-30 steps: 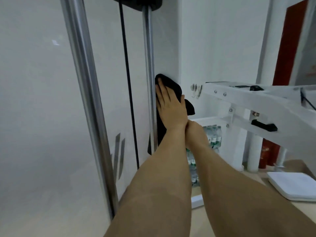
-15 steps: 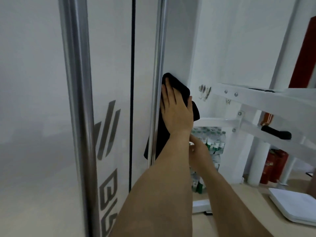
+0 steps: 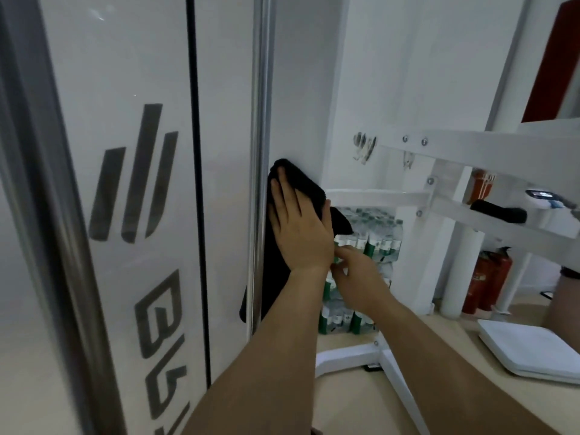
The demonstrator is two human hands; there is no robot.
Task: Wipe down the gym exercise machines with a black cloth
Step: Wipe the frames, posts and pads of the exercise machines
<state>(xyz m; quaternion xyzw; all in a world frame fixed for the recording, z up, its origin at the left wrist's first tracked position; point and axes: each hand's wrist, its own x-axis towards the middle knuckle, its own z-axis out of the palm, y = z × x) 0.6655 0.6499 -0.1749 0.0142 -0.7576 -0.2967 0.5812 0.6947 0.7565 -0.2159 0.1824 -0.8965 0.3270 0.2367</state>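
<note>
One chrome rod [image 3: 259,120] is overlapping black cloth [image 3: 276,287]; left hand [image 3: 298,229] is pressing it straight-fingered; right hand [image 3: 357,276] fingers indistinct, water bottles [image 3: 378,235] behind.

Bright, flat indoor light, cool white cast. Soft, weak shadows only. Small glare specks high on glossy white panel [image 3: 94,58]; long sheen down chrome guide rod [image 3: 259,120]. Near chrome post [image 3: 47,183] at left edge smeared, out of focus. Wide-angle bend twd edges, leaning verticals. Soft overall, slight motion blur; water bottles [image 3: 376,243] in bkgd mushy. Black cloth [image 3: 301,183] crushed to flat black, no weave visible. Left hand [image 3: 298,227] evenly lit.
</note>
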